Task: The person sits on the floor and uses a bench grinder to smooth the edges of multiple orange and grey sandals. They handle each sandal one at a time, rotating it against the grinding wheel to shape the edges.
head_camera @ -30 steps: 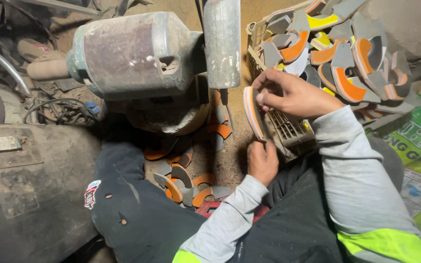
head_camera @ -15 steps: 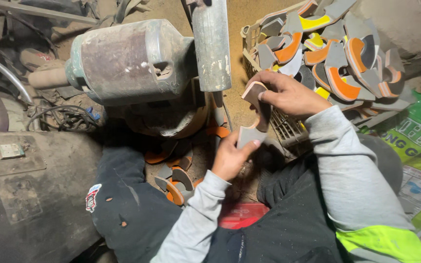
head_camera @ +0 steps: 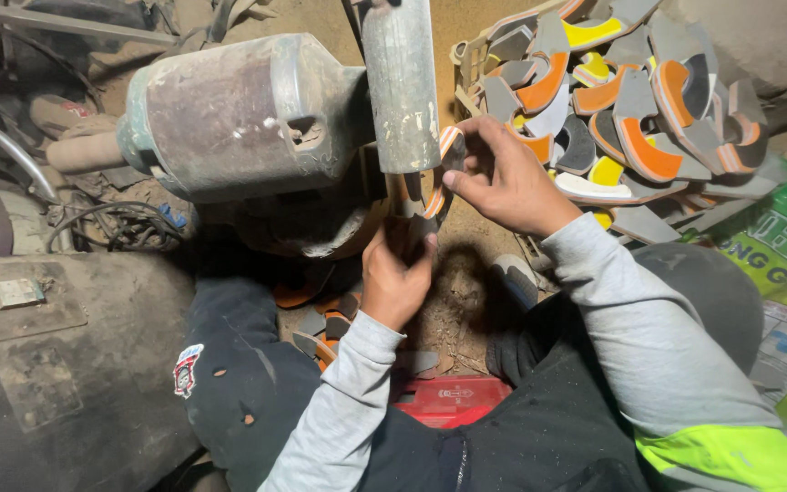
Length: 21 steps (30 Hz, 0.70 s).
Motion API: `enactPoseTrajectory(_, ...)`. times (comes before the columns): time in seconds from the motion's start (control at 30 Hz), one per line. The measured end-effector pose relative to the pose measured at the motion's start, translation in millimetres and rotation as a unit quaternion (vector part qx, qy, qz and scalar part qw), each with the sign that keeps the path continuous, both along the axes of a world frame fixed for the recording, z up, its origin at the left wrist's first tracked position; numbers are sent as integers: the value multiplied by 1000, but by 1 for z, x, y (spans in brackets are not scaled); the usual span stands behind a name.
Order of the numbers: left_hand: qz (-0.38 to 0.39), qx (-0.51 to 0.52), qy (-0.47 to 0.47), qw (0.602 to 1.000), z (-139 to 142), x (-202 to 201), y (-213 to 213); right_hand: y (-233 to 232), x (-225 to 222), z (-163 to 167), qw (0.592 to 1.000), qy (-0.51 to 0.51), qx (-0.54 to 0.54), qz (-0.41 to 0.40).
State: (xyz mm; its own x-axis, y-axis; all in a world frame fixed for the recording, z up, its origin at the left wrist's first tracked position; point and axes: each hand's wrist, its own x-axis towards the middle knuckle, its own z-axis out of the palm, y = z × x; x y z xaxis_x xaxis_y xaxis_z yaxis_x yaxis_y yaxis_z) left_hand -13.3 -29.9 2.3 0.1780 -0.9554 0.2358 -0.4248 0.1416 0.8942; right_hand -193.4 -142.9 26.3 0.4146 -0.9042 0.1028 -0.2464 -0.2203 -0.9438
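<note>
While the dusty motor (head_camera: 239, 118) is sitting at far left with its grey sanding drum (head_camera: 400, 82) hanging just beside it, both hands are pressing a curved orange-and-grey sole piece (head_camera: 436, 187) against the drum's lower end. The right hand (head_camera: 512, 178) is pinching the piece's upper edge; the left hand (head_camera: 393, 278) is closed around its lower end. Fingers this close risk abrasion if the piece is slipping. The crate of cut pieces (head_camera: 630, 118) is standing at far right.

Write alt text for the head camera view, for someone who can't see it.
Two bare hands, left hand below and right hand above, press a curved grey-and-orange shoe sole piece against a dusty grinding drum on a worn motor. A crate heaped with similar pieces stands to the right.
</note>
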Motion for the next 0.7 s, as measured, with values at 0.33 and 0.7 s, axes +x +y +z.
enactPoseTrajectory(0.33, -35, -50, -20, 998, 14, 10, -11, 2, 8, 23, 998, 41, -47, -28)
enactPoseTrajectory(0.7, -37, -35, -16, 999, 17, 12, -14, 0, 9, 23, 997, 40, -66, -20)
